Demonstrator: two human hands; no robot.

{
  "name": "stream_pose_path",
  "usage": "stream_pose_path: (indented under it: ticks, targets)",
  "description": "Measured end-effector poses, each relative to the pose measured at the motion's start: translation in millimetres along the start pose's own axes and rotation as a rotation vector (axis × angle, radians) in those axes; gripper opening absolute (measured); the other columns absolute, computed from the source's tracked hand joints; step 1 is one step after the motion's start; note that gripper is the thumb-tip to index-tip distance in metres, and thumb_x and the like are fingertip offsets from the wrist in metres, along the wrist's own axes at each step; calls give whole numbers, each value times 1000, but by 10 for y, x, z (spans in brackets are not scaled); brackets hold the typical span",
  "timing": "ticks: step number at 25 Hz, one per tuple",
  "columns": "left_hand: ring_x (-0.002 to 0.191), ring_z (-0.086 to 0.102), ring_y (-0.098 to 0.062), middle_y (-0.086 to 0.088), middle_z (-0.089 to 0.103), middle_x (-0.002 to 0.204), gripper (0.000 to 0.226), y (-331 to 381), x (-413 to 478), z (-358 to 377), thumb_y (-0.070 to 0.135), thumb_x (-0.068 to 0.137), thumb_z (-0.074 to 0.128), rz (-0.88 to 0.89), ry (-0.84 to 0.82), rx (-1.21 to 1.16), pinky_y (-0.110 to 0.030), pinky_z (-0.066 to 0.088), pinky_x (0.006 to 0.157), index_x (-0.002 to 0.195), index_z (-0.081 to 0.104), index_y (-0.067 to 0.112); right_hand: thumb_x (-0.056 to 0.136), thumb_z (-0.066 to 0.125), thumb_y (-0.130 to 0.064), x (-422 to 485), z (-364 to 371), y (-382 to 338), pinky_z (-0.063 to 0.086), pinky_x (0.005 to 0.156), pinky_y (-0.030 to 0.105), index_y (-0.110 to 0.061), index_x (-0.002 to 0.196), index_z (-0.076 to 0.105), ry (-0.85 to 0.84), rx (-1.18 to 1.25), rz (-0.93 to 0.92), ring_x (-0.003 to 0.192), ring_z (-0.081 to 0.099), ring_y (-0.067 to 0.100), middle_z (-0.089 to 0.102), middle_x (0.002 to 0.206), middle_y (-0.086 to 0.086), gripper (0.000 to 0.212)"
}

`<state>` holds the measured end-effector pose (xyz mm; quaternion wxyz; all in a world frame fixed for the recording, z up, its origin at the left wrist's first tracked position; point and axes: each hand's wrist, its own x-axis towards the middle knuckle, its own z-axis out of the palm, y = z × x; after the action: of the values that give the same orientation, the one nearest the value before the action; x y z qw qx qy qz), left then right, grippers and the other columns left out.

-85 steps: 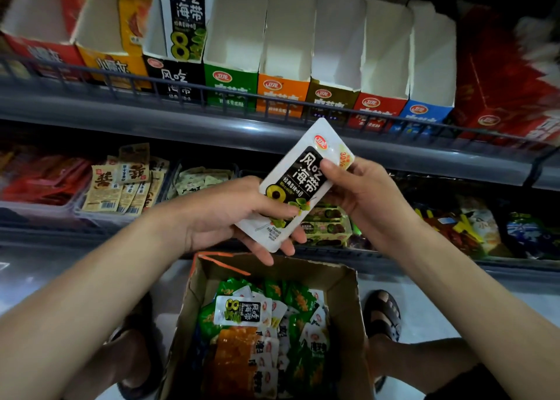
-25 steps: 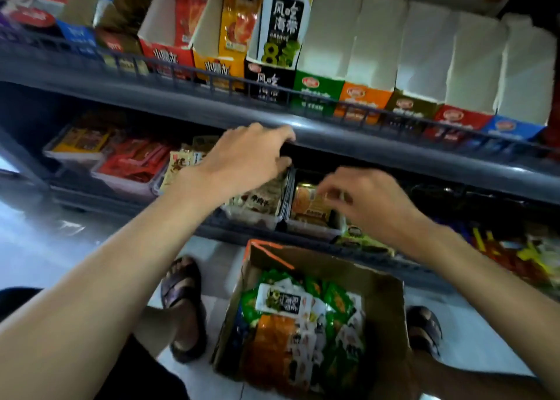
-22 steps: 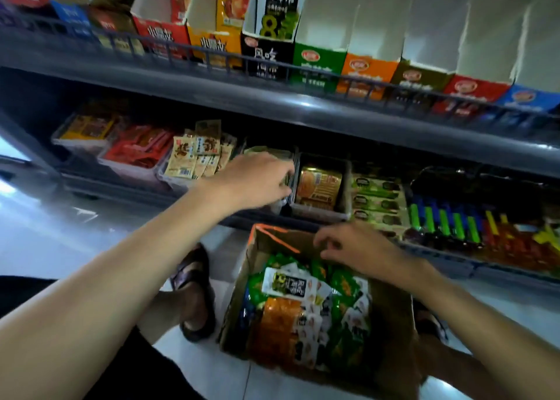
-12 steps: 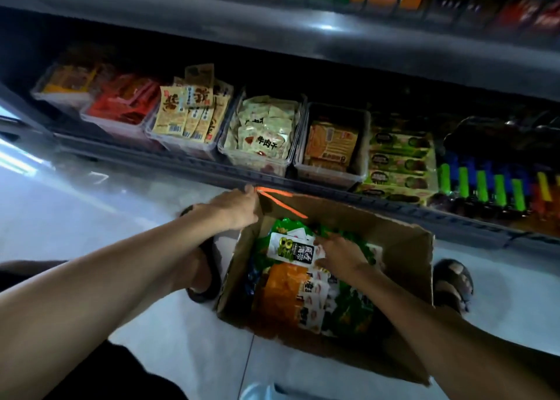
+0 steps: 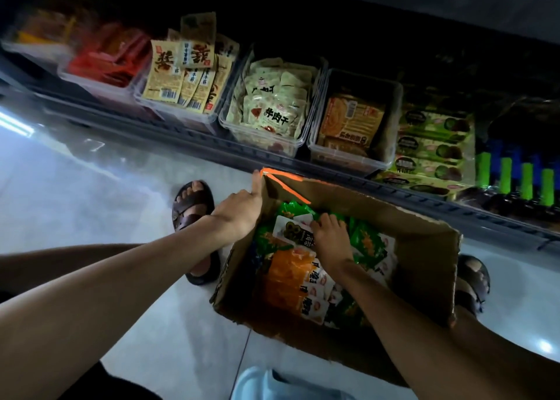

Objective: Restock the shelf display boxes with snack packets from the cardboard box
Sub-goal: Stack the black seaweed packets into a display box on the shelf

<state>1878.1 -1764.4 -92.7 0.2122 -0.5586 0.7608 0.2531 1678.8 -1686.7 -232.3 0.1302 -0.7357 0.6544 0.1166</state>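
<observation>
An open cardboard box (image 5: 424,257) stands on the floor, filled with green, orange and white snack packets. My left hand (image 5: 241,210) grips the box's far left corner by the rim. My right hand (image 5: 328,236) is inside the box, its fingers on a white and black seaweed packet (image 5: 292,231) lying on top of the pile. Whether the fingers are curled round the packet cannot be told. The upper shelf with the display boxes is out of view.
The lower shelf rail (image 5: 212,145) runs just behind the box, carrying clear tubs of packets (image 5: 272,108) and green stacked packs (image 5: 430,145). My sandalled feet (image 5: 191,205) stand on the tiled floor either side of the box. A pale blue object (image 5: 272,384) lies at the bottom edge.
The seaweed packet I held is gone from my hands. Both hands came down from the shelf; the left took the box corner and the right went into the box. The view tilted down.
</observation>
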Motion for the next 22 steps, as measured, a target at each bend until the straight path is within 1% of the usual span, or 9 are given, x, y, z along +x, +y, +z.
stream_pose_path:
  ticks: [4,7,9,11,14,16,19,20,22]
  targets:
    - [93,56,-36,-24,57,114,89,-7,-3,-38,-6,89,42,-12,-27,-16,-38,39,75,151,-20,9,92,63,-12,-1,-285,175,52,75,36,-17,114,64,-17,266,138,95,63,27,59,113,4,23]
    - [101,57,-38,-25,56,118,92,34,-61,-80,-5,87,47,-24,-69,22,-41,44,83,150,-19,7,94,63,-27,-111,-677,353,53,74,36,-22,121,63,-21,354,152,95,67,27,71,104,6,27]
    - [112,56,-39,-23,54,126,82,100,-106,-176,5,90,48,-40,-39,111,-43,43,87,152,-7,3,91,68,-28,-234,-1006,439,54,80,34,-23,120,66,-36,440,136,97,68,23,73,105,3,29]
    - [119,53,-38,-18,49,135,67,191,-152,-366,14,93,48,-32,37,157,-42,43,90,150,14,4,87,74,-24,-377,-1370,515,52,84,28,-23,114,70,-53,531,80,98,67,14,73,108,-3,27]
    - [124,51,-30,-8,37,148,65,371,-287,-751,15,90,58,101,71,5,-41,45,97,148,29,18,83,78,-20,-611,-2004,582,54,77,19,-25,106,74,-32,574,-7,85,68,2,73,101,-9,24]
    - [109,58,-18,0,52,134,61,512,-438,-1079,14,86,67,260,-5,-152,-32,50,85,141,42,22,82,78,-21,-753,-2450,553,57,72,20,-26,104,73,-7,572,-63,73,69,-1,72,93,-13,23]
    - [70,56,-6,10,64,85,19,699,-765,-1593,23,85,73,408,-24,-164,-18,36,54,103,67,22,80,79,-22,-938,-3084,487,51,65,15,-29,97,72,106,556,-113,73,66,-1,70,87,-14,20]
    - [65,54,-9,7,63,74,9,739,-882,-1749,27,85,73,443,25,-141,-18,32,49,89,69,20,79,80,-21,-991,-3269,473,50,63,15,-30,93,71,184,607,-106,73,66,0,70,84,-13,19]
    - [59,55,-10,1,65,69,18,748,-1052,-2016,29,85,72,513,134,-174,-14,30,45,79,69,12,77,81,-14,-1093,-3569,448,56,64,21,-22,95,71,385,911,-36,76,71,7,73,84,-5,22]
